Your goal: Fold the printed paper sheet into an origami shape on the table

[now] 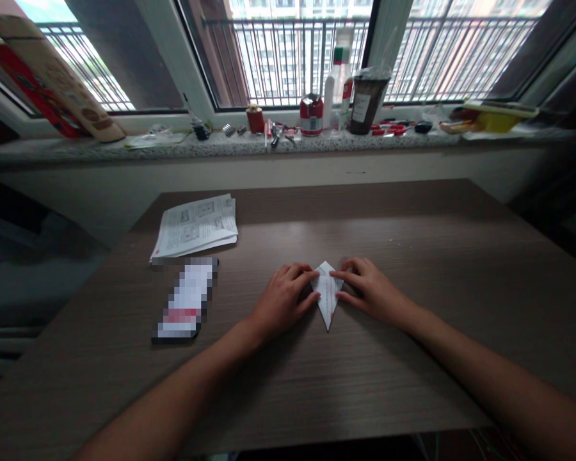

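Head view. A kite-shaped folded paper (327, 298) is lying on the wood-grain desk (436, 378), its long tip pointing toward six o'clock. The left hand (287, 296) is touching its nine-o'clock edge and the right hand (370, 291) its three-o'clock edge; on each, thumb and forefinger are standing slightly apart, their tips resting on the paper. A smartphone (187, 299) is lying at nine o'clock, well apart, with printed sheets (196, 225) at ten. Uneven fingertip pressure could be skewing the creases; any loosened touch could be letting the layers spring open.
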{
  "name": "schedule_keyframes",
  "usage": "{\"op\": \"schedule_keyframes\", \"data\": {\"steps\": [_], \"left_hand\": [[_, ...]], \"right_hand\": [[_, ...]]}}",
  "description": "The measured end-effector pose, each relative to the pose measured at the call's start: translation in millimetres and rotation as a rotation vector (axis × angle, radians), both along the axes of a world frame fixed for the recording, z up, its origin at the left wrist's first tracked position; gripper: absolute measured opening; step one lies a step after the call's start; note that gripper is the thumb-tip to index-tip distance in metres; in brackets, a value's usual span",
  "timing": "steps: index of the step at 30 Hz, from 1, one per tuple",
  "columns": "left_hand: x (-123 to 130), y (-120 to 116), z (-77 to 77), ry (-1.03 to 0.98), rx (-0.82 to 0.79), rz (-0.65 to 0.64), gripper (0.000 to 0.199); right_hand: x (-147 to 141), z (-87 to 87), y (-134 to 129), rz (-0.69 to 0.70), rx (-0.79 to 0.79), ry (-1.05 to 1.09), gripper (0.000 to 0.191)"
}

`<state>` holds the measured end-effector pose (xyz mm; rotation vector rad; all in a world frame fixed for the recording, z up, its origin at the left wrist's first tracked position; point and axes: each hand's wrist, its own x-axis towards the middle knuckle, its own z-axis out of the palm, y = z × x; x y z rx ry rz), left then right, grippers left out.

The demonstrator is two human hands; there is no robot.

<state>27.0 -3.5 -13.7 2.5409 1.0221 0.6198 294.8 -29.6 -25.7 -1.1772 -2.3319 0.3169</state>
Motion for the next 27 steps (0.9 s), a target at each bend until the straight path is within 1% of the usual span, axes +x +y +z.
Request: {"op": "schedule_keyframes", "data": {"steps": [2, 5, 7, 10, 13, 16, 18, 21, 25, 27], "left_hand": [[0, 0, 3.3, -0.065, -0.038, -0.006, 0.032], [-1, 1, 9.0, -0.178, -0.111, 0.002, 0.017], [-2, 3, 11.1, -0.217, -0.140, 0.028, 0.017], [-3, 4, 11.2, -0.199, -0.137, 0.055, 0.018], [-5, 4, 10.4, -0.145, -0.109, 0.032, 0.012], [-7, 3, 10.5, -0.066, -0.066, 0.011, 0.028], [-9, 3, 10.5, -0.013, -0.037, 0.001, 0.034], [-12, 4, 10.0, 0.034, -0.017, -0.013, 0.036], [-14, 5, 9.9, 0.068, -0.024, -0.013, 0.036], [-14, 5, 10.1, 0.073, -0.024, -0.015, 0.037]], "right_hand": [[0, 0.0, 0, 0.002, 0.003, 0.004, 0.041], [-1, 1.2, 0, 0.004, 0.004, 0.010, 0.041], [-1, 2.2, 0, 0.010, 0.000, 0.016, 0.041], [-1, 3.5, 0, 0.013, -0.015, 0.018, 0.041], [-1, 3.8, 0, 0.019, -0.026, 0.019, 0.039], [0, 2.8, 1, 0.026, -0.043, 0.038, 0.038], [1, 2.5, 1, 0.023, -0.063, 0.057, 0.036], [2, 5.2, 1, 0.024, -0.110, 0.103, 0.033], [3, 14.0, 2, 0.036, -0.188, 0.188, 0.021], [3, 17.9, 2, 0.039, -0.207, 0.226, 0.020]]}}
